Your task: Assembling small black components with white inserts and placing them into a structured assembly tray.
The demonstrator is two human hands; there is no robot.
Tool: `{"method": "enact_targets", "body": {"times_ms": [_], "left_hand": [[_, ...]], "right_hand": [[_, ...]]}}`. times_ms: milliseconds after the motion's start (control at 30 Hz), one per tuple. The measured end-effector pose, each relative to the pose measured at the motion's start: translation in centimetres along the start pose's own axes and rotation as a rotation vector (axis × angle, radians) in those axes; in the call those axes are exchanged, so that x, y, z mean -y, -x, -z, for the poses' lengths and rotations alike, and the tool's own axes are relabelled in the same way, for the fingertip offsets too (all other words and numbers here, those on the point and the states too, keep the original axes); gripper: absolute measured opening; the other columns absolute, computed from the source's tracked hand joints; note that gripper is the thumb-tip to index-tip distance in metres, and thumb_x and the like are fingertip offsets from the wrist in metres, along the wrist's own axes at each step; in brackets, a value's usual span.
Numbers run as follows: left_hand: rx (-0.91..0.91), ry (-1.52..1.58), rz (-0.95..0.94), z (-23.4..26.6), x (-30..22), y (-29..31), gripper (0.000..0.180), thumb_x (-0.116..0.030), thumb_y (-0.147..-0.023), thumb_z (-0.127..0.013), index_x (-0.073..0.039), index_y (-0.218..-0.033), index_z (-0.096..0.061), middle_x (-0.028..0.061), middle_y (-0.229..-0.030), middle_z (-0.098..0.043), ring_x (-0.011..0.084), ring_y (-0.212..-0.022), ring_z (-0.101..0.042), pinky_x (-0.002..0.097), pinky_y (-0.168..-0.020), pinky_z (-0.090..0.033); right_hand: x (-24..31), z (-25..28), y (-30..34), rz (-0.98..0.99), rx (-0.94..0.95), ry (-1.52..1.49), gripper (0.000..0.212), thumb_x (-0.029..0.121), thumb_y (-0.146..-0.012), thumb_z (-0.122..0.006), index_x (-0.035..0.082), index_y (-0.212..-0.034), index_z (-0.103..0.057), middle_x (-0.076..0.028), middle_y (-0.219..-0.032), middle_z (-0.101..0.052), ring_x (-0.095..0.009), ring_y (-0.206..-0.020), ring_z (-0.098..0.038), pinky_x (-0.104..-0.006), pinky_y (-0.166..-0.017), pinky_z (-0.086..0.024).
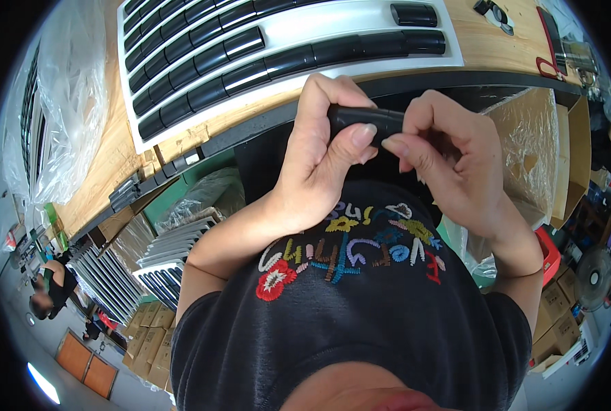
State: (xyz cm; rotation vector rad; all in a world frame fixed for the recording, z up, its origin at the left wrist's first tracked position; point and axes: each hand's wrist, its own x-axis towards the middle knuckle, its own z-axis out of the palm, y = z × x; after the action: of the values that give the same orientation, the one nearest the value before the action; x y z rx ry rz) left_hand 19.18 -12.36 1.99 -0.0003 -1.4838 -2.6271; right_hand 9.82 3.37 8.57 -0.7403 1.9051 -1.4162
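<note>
Between my hands, in front of the bench edge, is a short glossy black cylinder [385, 120]. My left hand [322, 140] wraps its left part, thumb along the near side. At the right end, my right hand [459, 147] pinches with thumb and curled fingers, which hide that end. Beyond them on the bench lies a white tray [353, 22] with long grooves. Rows of similar black cylinders [247, 75] rest end to end in it. One lone cylinder [413, 14] sits in the tray's far right part.
Black rolls, perhaps tape [497, 15], and red-handled scissors [547, 67] lie on the wooden bench [504, 46]. Clear plastic wrap [72, 103] hangs at left. Stacked trays [103, 281] and cartons [148, 342] stand lower left; an open carton [524, 137] is at right. People are at far left.
</note>
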Motion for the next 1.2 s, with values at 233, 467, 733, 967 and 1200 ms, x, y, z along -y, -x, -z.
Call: {"method": "enact_targets", "body": {"times_ms": [233, 467, 733, 967, 1200], "left_hand": [[-0.044, -0.046, 0.081, 0.7, 0.6, -1.6, 0.014, -0.004, -0.101, -0.047, -0.006, -0.112, -0.039, 0.0034, -0.096, -0.044, 0.0061, -0.073, -0.044, 0.0205, -0.069, -0.043], [-0.28, -0.988, -0.078, 2.8, 0.6, -10.1, 0.017, -0.013, -0.086, -0.071, 0.0, -0.093, -0.064, 0.0104, -0.077, -0.064, 0.0184, -0.071, -0.061, 0.0328, -0.065, -0.047], [-0.289, -1.338, -0.384, 3.7, 3.7, -12.0, 0.019, -0.012, -0.083, -0.074, 0.002, -0.093, -0.064, 0.0183, -0.093, -0.06, 0.035, -0.083, -0.063, 0.0427, -0.075, -0.052], [-0.329, -1.701, -0.607, 2.6, 2.4, -11.2, 0.018, -0.014, -0.085, -0.073, -0.001, -0.095, -0.068, 0.0141, -0.088, -0.06, 0.0283, -0.081, -0.06, 0.0364, -0.077, -0.048], [0.116, -0.536, 0.128, -0.2, 0.7, -7.1, 0.017, -0.011, -0.1, -0.054, -0.002, -0.114, -0.051, 0.0039, -0.094, -0.064, 0.0053, -0.079, -0.055, 0.0196, -0.069, -0.044]], "right_hand": [[-1.5, 0.6, -1.9, -0.04, -0.005, -0.046, 0.02, 0.014, -0.095, -0.062, 0.005, -0.08, -0.052, 0.003, -0.067, -0.053, -0.001, -0.059, -0.045, -0.0169, -0.055, -0.034], [-8.1, 7.2, -8.2, 0.248, -0.448, 0.651, 0.031, 0.031, -0.092, -0.067, 0.0, -0.093, -0.067, -0.007, -0.072, -0.061, -0.014, -0.069, -0.059, -0.0285, -0.064, -0.046], [-10.5, 8.2, -10.5, -0.1, -0.548, 0.834, 0.043, 0.043, -0.086, -0.071, 0.001, -0.091, -0.069, -0.01, -0.077, -0.066, -0.02, -0.072, -0.062, -0.0311, -0.067, -0.048], [-8.7, 8.7, -7.3, 0.041, -0.542, 0.373, 0.031, 0.033, -0.088, -0.073, 0.002, -0.087, -0.069, 0.002, -0.076, -0.062, -0.006, -0.073, -0.054, -0.0232, -0.068, -0.042], [-5.4, 5.5, -4.2, 0.151, -0.266, 0.187, 0.021, 0.025, -0.096, -0.063, 0.005, -0.089, -0.067, 0.005, -0.079, -0.06, -0.004, -0.072, -0.049, -0.0202, -0.067, -0.037]]}}
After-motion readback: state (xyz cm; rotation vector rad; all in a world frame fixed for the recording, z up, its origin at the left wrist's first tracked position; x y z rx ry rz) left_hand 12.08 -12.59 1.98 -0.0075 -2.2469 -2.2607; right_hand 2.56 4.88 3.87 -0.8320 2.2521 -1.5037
